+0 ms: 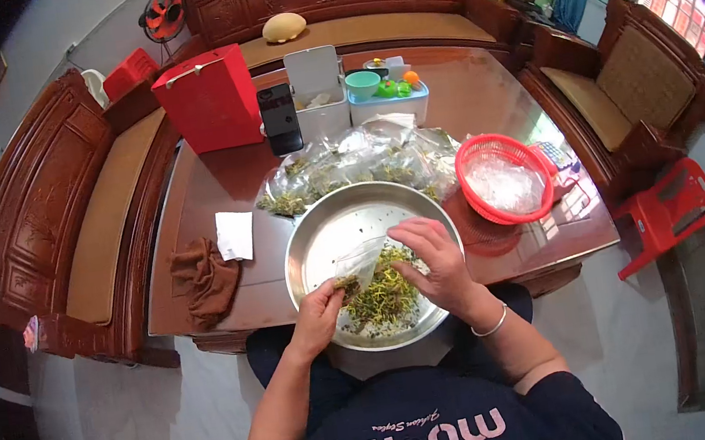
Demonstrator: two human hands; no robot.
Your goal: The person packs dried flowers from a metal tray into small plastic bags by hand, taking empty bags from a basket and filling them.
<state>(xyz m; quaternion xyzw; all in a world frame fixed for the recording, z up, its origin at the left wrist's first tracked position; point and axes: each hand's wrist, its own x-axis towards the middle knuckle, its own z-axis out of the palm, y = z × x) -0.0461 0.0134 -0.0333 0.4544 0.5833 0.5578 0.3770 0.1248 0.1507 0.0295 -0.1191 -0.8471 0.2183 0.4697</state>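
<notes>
A wide round metal pan (303, 253) holds a heap of yellow-green dried herb pieces (385, 296), with small dark bits scattered around. My left hand (319, 315) is closed on a small clear plastic bag (359, 259) over the pan's left side. Some of the herb shows in the bag's lower end, near my fingers. Above the right edge of the heap hovers my right hand (434, 264), its thumb and fingers apart and curved, holding nothing that I can see. Behind the pan lie several filled clear bags (363, 163).
A red basket (508, 217) of clear bags stands right of the pan. On the left lie a brown cloth (205, 284) and a white paper (235, 235). A phone (279, 118), red box (209, 101) and open white bin (326, 121) stand at the back.
</notes>
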